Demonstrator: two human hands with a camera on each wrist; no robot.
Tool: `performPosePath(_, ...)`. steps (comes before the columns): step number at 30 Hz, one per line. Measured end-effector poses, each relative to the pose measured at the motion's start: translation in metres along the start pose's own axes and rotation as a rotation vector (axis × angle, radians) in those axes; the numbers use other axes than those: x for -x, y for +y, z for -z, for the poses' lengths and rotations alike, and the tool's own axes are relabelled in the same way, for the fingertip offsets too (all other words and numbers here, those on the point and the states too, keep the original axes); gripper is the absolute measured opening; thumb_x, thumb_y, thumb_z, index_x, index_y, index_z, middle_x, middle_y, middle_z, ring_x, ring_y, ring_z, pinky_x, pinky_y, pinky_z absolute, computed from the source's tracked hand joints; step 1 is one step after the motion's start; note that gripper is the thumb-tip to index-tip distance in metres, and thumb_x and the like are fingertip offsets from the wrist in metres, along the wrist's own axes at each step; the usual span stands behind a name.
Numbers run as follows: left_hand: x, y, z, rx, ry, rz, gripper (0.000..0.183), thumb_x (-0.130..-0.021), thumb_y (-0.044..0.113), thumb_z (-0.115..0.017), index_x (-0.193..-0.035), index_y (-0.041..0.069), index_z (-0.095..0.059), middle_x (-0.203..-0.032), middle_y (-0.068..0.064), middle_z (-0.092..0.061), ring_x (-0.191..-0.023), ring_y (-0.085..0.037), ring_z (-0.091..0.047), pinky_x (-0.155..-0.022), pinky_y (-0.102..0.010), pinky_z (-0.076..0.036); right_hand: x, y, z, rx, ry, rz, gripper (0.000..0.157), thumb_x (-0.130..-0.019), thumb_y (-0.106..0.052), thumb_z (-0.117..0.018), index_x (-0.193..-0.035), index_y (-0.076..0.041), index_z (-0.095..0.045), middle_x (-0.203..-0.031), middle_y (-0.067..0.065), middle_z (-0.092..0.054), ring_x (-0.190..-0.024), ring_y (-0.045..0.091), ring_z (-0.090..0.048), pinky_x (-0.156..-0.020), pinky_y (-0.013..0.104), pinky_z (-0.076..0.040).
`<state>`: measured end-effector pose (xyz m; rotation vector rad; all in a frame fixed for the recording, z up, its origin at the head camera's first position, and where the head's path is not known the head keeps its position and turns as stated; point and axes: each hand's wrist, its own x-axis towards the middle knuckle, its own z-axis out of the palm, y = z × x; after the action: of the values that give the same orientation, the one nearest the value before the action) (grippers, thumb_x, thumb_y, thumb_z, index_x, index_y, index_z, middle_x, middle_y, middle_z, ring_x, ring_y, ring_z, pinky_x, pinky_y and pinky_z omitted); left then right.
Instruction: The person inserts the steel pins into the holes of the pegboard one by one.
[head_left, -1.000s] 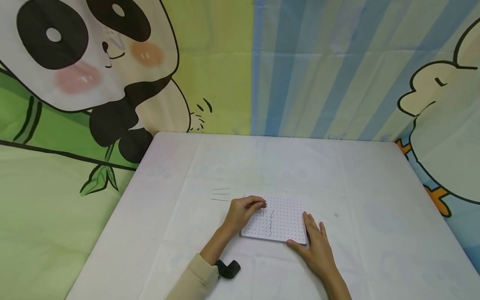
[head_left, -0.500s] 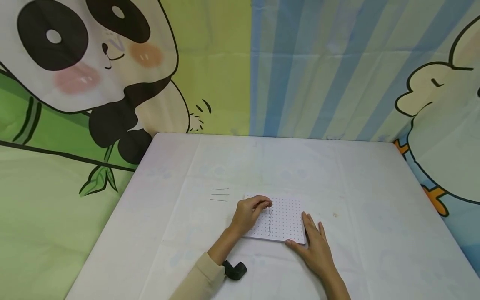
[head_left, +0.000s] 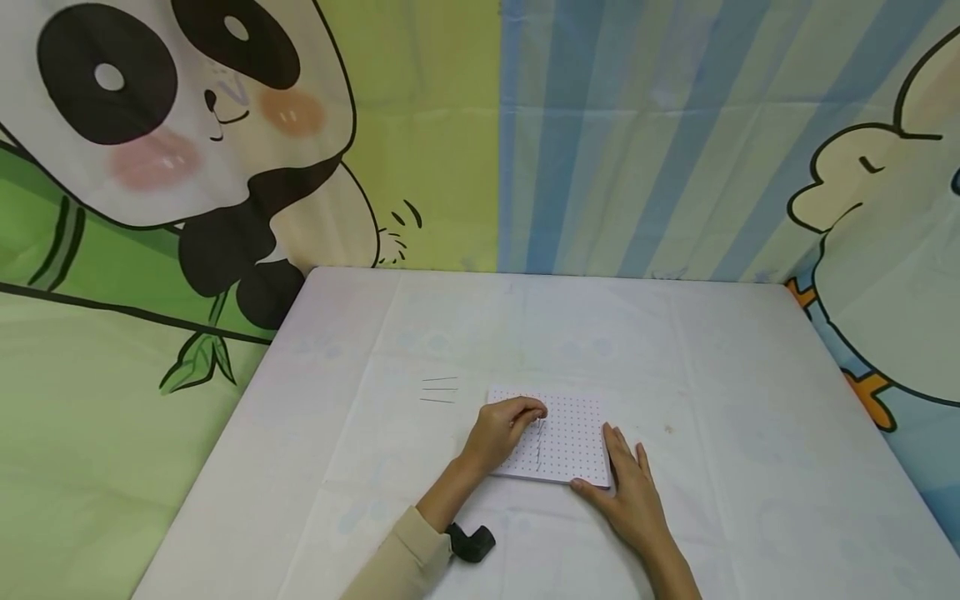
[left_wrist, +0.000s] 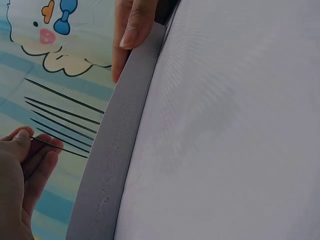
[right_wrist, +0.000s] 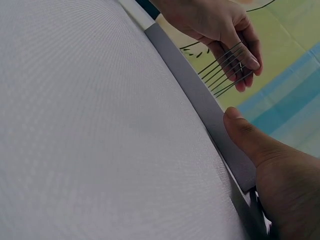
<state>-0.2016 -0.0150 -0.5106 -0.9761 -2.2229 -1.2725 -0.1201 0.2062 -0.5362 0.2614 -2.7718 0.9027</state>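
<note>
A white dotted board [head_left: 577,442] lies flat on the table. My left hand [head_left: 498,429] pinches a thin needle [left_wrist: 70,151] between thumb and fingertips, its lower end at the board's surface. Beside it several dark needles [left_wrist: 62,110] stand upright in a row in the board, tapering toward their tops. The right hand [head_left: 633,500] rests at the board's near right corner, its thumb [right_wrist: 245,132] against the front edge and its straight fingers along the right side. In the left wrist view, fingertips of the right hand [left_wrist: 132,30] show at the board's edge.
Three loose needles [head_left: 438,389] lie on the white tablecloth [head_left: 360,500] left of the board. A black device [head_left: 472,543] sits at the left wrist. Behind the table hangs a cartoon-printed cloth [head_left: 420,125].
The left hand has moved right over the board with its needle, then slightly down to the far end of the needle row. The right hand stays at the corner.
</note>
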Motion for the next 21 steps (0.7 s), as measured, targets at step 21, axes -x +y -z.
performPosePath(21,0.0062,-0.0052,-0.0039,-0.078,-0.050,-0.005,0.015,-0.088,0.012,-0.063,-0.102,0.007,-0.069,-0.097,-0.001,-0.069,-0.093,-0.007,-0.063,-0.081,-0.013,-0.046,-0.0001,0.0000,-0.0010,0.000,0.002,0.002,0.099,-0.072,-0.051,-0.073,-0.140,0.006,-0.029,-0.142,0.021,-0.034,-0.132,0.036,-0.027,-0.111,0.044,-0.003)
